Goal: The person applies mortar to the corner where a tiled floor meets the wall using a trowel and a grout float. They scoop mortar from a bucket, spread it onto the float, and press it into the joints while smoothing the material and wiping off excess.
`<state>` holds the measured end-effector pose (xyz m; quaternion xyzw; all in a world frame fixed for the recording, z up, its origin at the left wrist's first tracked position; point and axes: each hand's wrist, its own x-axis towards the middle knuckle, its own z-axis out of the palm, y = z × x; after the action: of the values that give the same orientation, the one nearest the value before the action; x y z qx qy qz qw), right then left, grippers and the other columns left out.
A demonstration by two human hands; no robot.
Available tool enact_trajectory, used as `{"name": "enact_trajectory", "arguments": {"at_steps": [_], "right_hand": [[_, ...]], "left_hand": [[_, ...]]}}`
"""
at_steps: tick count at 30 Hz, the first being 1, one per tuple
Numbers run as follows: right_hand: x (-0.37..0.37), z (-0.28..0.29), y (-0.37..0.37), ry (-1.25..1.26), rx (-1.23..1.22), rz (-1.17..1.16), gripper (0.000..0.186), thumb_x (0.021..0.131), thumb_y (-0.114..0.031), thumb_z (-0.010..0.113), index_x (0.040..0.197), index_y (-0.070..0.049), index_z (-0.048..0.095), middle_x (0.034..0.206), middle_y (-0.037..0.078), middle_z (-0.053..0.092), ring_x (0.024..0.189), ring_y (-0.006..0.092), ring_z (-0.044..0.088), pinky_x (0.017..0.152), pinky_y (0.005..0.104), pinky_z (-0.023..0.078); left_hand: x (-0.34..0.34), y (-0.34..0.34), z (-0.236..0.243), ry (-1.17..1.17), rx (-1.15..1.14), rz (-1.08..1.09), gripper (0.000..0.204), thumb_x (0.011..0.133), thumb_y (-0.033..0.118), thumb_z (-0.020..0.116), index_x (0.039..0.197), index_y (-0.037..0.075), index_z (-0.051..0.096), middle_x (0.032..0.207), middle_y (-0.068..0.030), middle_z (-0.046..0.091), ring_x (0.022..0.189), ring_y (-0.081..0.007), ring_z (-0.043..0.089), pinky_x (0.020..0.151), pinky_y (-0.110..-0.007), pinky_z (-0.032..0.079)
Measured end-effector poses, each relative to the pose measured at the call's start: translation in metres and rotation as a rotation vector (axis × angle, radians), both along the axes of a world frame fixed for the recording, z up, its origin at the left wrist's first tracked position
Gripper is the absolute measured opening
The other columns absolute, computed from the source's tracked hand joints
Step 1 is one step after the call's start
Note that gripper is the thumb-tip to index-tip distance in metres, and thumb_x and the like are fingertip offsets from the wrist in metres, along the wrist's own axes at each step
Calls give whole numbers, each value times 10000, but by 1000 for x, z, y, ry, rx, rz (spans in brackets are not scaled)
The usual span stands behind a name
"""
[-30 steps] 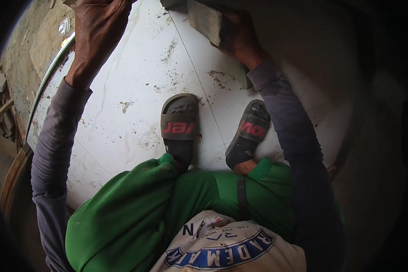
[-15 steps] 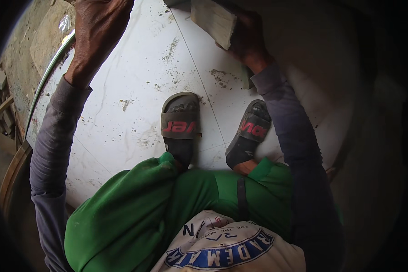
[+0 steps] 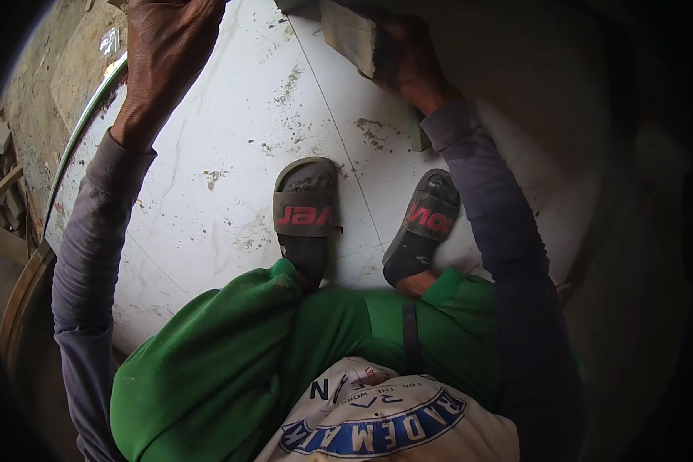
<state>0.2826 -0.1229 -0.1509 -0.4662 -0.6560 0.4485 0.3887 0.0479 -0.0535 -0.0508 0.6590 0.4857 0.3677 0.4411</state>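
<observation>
"Head view, and up by the top edge there's the wooden block (image 3: 348, 37)! Resting or lifted, I can't tell."

"The right hand (image 3: 410, 60) has it, closed round the side away from us, fingertips hidden. How would it handle?"

"Stiff, I'd say, and hardly slippery with that rough face. Light enough for one hand, tough enough for a knock. The long sides look the best hold, leaving that squared end free."

"And the left hand (image 3: 173, 48)?"

"Well apart, upper left, and the frame cuts it off! Can't tell how open it is, or whether it's holding anything."

"Anything in the way?"

"A greenish piece (image 3: 418, 132) just beside the right wrist, and a dark grey piece (image 3: 299, 7) at the top, left of the block. Grit (image 3: 371, 132) dots the white floor (image 3: 231, 100), sandals (image 3: 306, 217) stand between the forearms, and scrap wood (image 3: 8, 189) lies far left."
</observation>
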Motion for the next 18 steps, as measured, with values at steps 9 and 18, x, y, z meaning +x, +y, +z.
{"name": "enact_trajectory", "arguments": {"at_steps": [9, 18], "right_hand": [[-2, -16, 6, 965, -654, -82, 506, 1033, -368, 620, 1288, 68, 645, 1161, 96, 718, 982, 191, 699, 849, 317, 590], [5, 11, -3, -350, 468, -87, 414, 841, -127, 744, 1224, 12, 674, 1113, 195, 730, 991, 329, 735, 832, 389, 608]], "left_hand": [[2, -1, -2, -24, -23, -25, 395, 1072, 379, 565, 1168, 44, 752, 1056, -98, 780, 985, -194, 729, 900, -370, 579], [0, 2, -3, -105, -5, -52, 399, 1067, 386, 572, 1190, 51, 750, 1073, -99, 779, 1021, -196, 723, 922, -378, 572]]}}
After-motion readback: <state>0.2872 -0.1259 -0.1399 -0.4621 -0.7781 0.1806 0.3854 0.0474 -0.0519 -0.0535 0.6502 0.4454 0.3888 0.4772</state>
